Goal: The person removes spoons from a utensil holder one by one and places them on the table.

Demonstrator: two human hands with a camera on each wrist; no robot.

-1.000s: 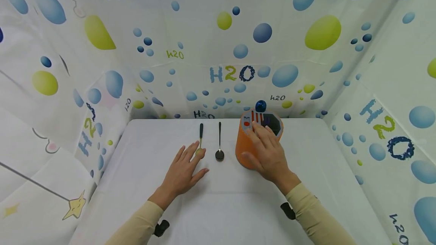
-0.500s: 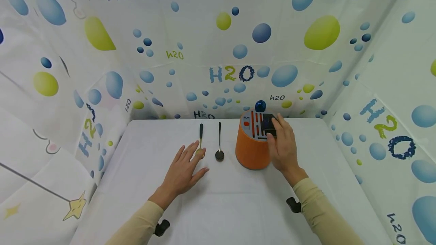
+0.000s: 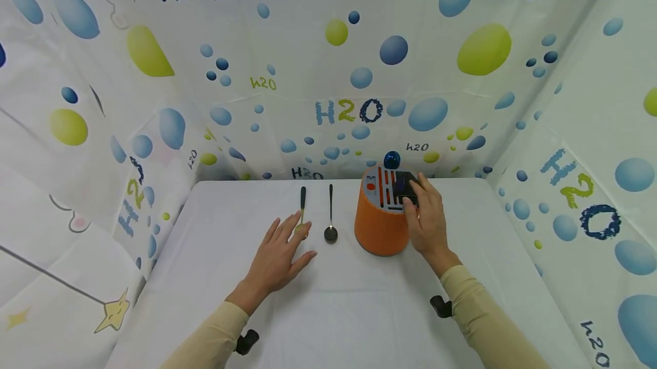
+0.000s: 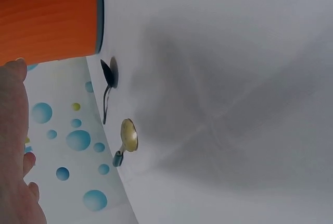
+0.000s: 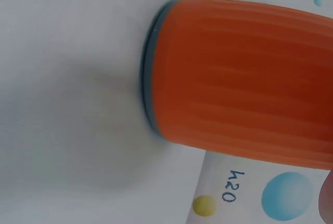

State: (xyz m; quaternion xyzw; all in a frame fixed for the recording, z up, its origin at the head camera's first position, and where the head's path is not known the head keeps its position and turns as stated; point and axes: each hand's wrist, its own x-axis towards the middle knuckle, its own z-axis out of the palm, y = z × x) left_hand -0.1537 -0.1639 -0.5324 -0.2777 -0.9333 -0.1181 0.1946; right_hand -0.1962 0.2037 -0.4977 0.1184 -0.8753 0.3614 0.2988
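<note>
An orange utensil holder [image 3: 382, 232] with a grey slotted top [image 3: 377, 186] stands upright right of centre. My right hand [image 3: 430, 226] rests at its right rim, fingers extended beside the dark compartment [image 3: 402, 186] in the top. In the right wrist view the holder's orange wall [image 5: 239, 78] fills much of the picture, with only a bit of finger [image 5: 327, 198] showing. My left hand [image 3: 274, 258], fingers spread, is over the near end of a spoon with a dark handle [image 3: 303, 197] and gold bowl [image 4: 129, 135]. Between hand and holder lies a dark spoon [image 3: 331, 234].
A shiny blue ball [image 3: 392, 159] shows behind the holder, near the table's back edge. White cloth covers the table [image 3: 349, 312]. Bubble-printed curtains [image 3: 287, 27] rise at the back and both sides.
My right hand has moved from over the holder's top to its right rim, uncovering the slots, and has since stayed nearly still. The left hand and both spoons have hardly moved.
</note>
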